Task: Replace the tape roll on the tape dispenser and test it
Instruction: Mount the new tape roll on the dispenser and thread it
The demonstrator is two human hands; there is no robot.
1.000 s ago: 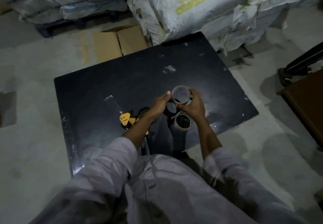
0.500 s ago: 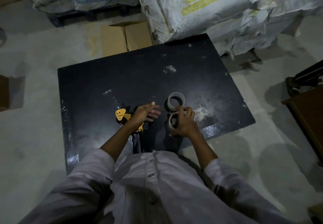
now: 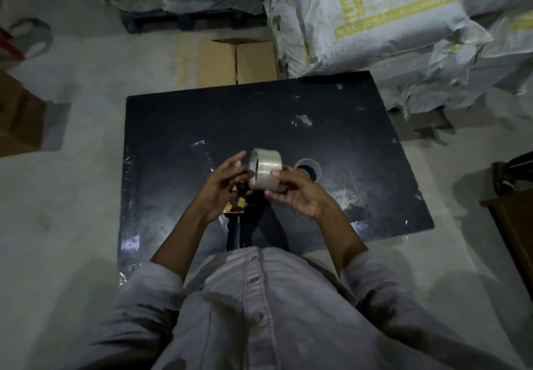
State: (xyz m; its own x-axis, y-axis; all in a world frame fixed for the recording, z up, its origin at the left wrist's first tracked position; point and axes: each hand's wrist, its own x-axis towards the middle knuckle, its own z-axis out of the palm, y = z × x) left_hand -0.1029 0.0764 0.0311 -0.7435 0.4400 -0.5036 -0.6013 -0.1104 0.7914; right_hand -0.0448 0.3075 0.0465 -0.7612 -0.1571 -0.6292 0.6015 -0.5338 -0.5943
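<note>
Cloth fills the nearest part of the view: your pale grey shirt (image 3: 259, 297), soft and creased, with a buttoned strip down its middle and sleeves pushed up the forearms. Your right hand (image 3: 300, 193) holds the tape roll (image 3: 265, 172) above the table, thumb laid across its glossy, translucent outer band and fingers curled underneath. Your left hand (image 3: 225, 185) has its fingers spread and lightly bent, with the tips at the roll's open left side; you cannot tell whether they press on it. The roll is a thick, short cylinder, tilted so its hollow core faces left. Under your hands lies the tape dispenser (image 3: 235, 208), yellow plastic with a black handle pointing toward you. Just right of the roll, a thin bare ring (image 3: 308, 167) lies flat on the table (image 3: 360, 144), a black, scuffed rectangular slab marked with pale smears and scraps of film. Beyond its far edge stands an open brown cardboard box (image 3: 236, 60). Bulging white woven sacks (image 3: 375, 17) with yellow print are heaped behind.
</note>
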